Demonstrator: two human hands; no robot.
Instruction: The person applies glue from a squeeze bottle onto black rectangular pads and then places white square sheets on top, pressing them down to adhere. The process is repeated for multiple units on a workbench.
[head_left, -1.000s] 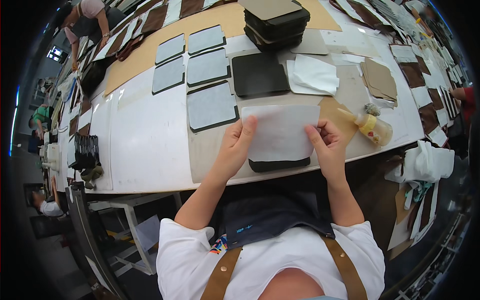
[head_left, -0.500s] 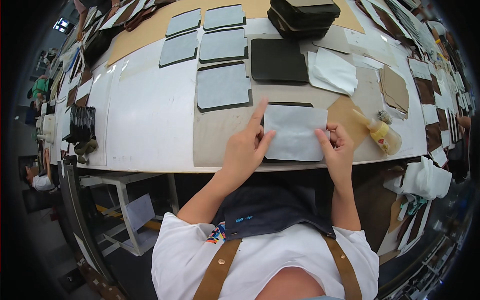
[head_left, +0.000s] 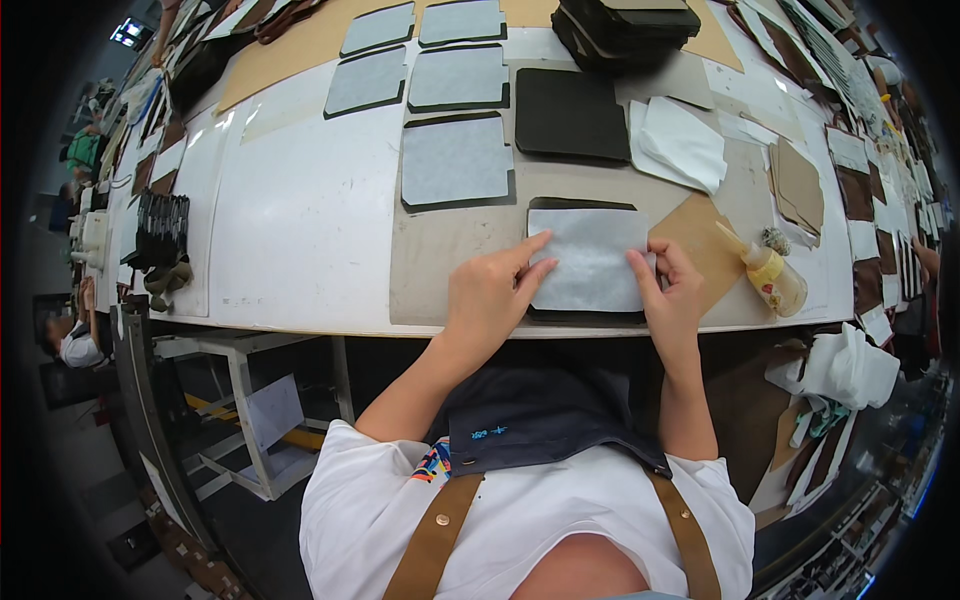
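A pale grey-white sheet [head_left: 588, 262] lies over a black panel [head_left: 586, 318], which shows as dark strips above and below it. My left hand [head_left: 490, 295] is at the sheet's left edge, index fingertip and thumb touching it, the other fingers curled. At the right edge my right hand [head_left: 672, 290] pinches the sheet, thumb on top and fingers at its border. Farther away sit several black panels faced with similar pale sheets, the closest being this covered panel [head_left: 456, 158]. A bare black panel [head_left: 572, 116] lies to their right.
White sheets [head_left: 680, 143] lie loosely piled right of the bare panel. A tall dark stack [head_left: 625, 35] stands behind. On the right are tan pieces [head_left: 796, 188] and a yellow-capped squeeze bottle [head_left: 772, 282] with a nozzle. Dark strips [head_left: 162, 232] stand bundled at the table's left.
My left index finger has come down from pointing past the sheet to rest on its upper left edge. The sheet sits slightly lower on the black panel. The whole view has shifted a little.
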